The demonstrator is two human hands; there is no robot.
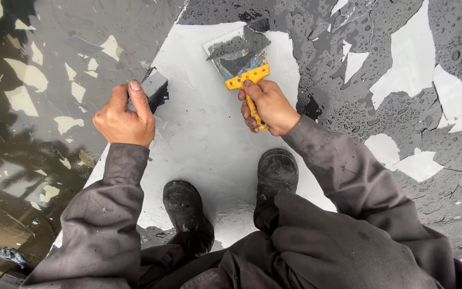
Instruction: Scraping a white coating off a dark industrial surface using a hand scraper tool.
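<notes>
The scraper (240,60), a wide metal blade on a yellow handle, lies flat on the floor just ahead of the right hand (267,107), whose fingers are wrapped tight round the handle; a curl of dark coating (239,45) rides on the blade. The left hand (124,119) pinches the lifted edge of a dark film strip (153,88), fingers closed on it. Between and below the fingers a broad pale patch (199,128) is already bare, around the two boots (188,214). Beyond the fingers, wet grey film (380,107) with scattered torn gaps still covers most of the floor.
</notes>
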